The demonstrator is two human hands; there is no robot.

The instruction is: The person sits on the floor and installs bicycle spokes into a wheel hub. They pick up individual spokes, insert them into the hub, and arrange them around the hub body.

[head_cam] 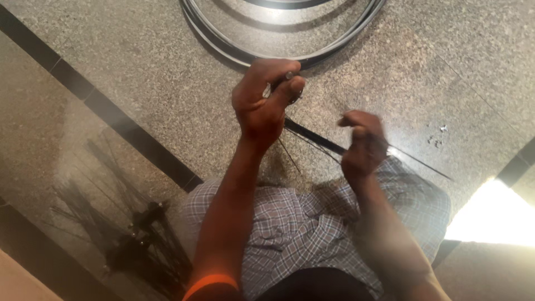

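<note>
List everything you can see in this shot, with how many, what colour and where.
wheel rim: one in full view with part of another inside it, dark metal, lying on the floor at the top
thin spokes: a few, dark, running between the two hands
hub with spokes: one bundle, black, on the floor at lower left
floor: one, speckled grey stone with dark inlaid strips
checked garment: one, grey plaid, on the person's lap
orange sleeve cuff: one, bottom edge, on the left arm
left hand: one, closed on a small metal part by the rim
right hand: one, blurred, gripping the spokes
</note>
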